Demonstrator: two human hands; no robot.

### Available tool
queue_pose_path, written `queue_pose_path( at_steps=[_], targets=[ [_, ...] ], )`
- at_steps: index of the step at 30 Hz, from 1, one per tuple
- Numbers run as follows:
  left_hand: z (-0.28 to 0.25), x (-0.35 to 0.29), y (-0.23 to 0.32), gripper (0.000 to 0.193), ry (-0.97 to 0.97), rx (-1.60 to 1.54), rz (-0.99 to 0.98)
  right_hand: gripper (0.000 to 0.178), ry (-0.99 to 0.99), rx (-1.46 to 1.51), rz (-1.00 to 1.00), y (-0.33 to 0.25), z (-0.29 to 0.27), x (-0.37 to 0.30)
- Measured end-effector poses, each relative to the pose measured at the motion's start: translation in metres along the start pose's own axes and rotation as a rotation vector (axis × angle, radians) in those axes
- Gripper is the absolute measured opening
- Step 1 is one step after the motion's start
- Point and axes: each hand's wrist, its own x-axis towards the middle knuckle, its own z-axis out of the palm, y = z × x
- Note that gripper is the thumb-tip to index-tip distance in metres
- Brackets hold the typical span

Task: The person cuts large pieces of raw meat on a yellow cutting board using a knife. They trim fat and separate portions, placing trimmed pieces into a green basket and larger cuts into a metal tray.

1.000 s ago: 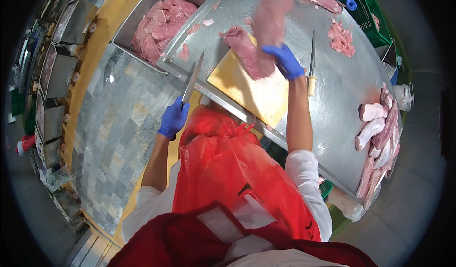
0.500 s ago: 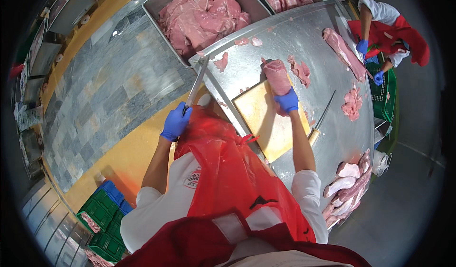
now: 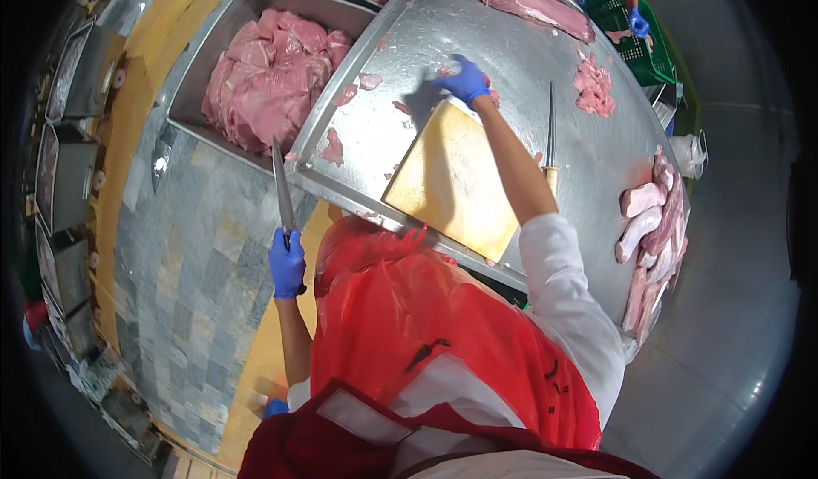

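In my left hand (image 3: 288, 262), gloved in blue, is a knife (image 3: 283, 191) gripped by its dark handle, the blade pointing away and its tip near the corner of a steel tub. My right hand (image 3: 464, 80), also blue-gloved, is over the steel table just past the far edge of a yellowish cutting board (image 3: 452, 176). Its fingers are apart, and I see no meat gripped in it. Pink meat scraps (image 3: 492, 97) show partly from behind this hand. The board carries no meat. Right of my forearm lies a slim pointed tool (image 3: 551, 125) with a pale handle.
Raw meat (image 3: 273, 78) is heaped in the steel tub (image 3: 183, 108) at the table's left edge. A long meat cut (image 3: 537, 8), trimmings (image 3: 593, 85) and several pieces (image 3: 656, 215) lie on the table. A co-worker's gloved hand (image 3: 638, 23) is by a green crate (image 3: 626, 49).
The meat piece has left my right hand, which has moved away from the board and opened. My left hand has swung left with the knife. The view has turned toward the tub.
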Motion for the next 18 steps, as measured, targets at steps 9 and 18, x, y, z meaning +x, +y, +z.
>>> queue_pose_path(
  at_steps=[9, 18],
  targets=[
    [-0.018, -0.041, 0.000, 0.017, 0.197, -0.125, -0.144, 0.040, 0.202, -0.426, -0.063, 0.083, 0.034, 0.035],
    [0.007, -0.008, 0.020, 0.014, 0.065, -0.208, -0.033, 0.038, 0.140, 0.700, -0.262, 0.031, 0.054, 0.022]
  ],
)
